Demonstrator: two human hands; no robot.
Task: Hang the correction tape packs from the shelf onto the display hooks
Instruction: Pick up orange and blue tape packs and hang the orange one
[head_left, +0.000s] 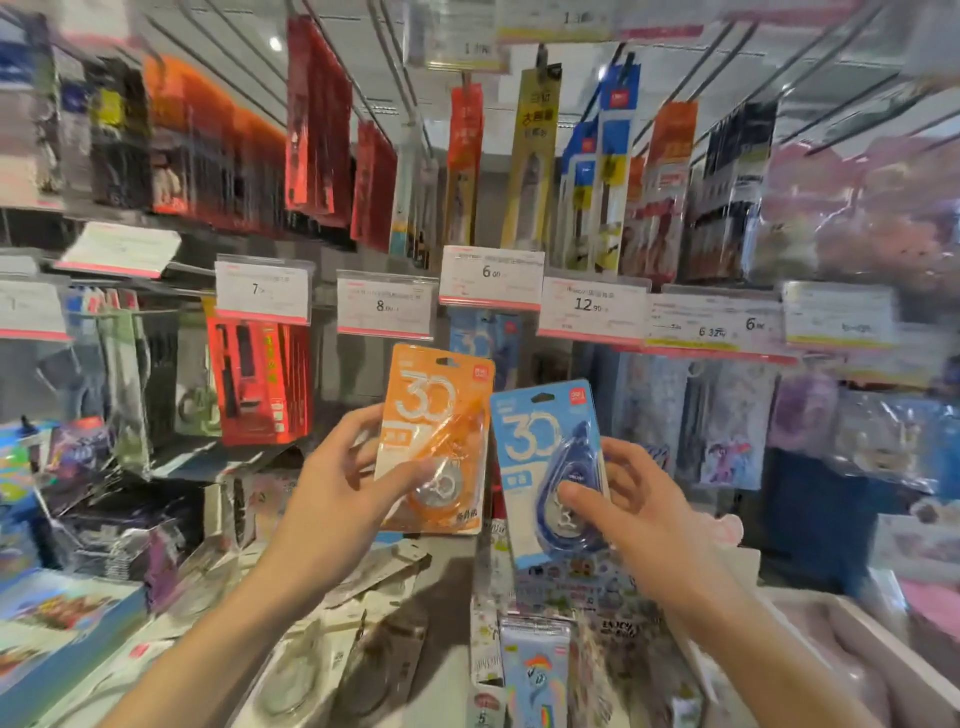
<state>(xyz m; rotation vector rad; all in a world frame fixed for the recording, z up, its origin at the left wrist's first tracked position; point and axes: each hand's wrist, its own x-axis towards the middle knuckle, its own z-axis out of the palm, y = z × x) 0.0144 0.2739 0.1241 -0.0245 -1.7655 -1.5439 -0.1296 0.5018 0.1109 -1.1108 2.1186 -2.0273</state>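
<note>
My left hand grips an orange correction tape pack by its lower left side, held upright in front of the display. To its right, my right hand holds a blue correction tape pack, thumb on the blister. The two packs almost touch side by side. Behind them a similar blue pack hangs on a hook under the 6.00 price tag. Both packs' hang holes are at the top and free of any hook.
Rows of hooks with hanging stationery packs fill the wall above, with price tags at their tips. Red packs hang at left. The shelf below holds loose packs and sticker sheets; boxes stand at lower left.
</note>
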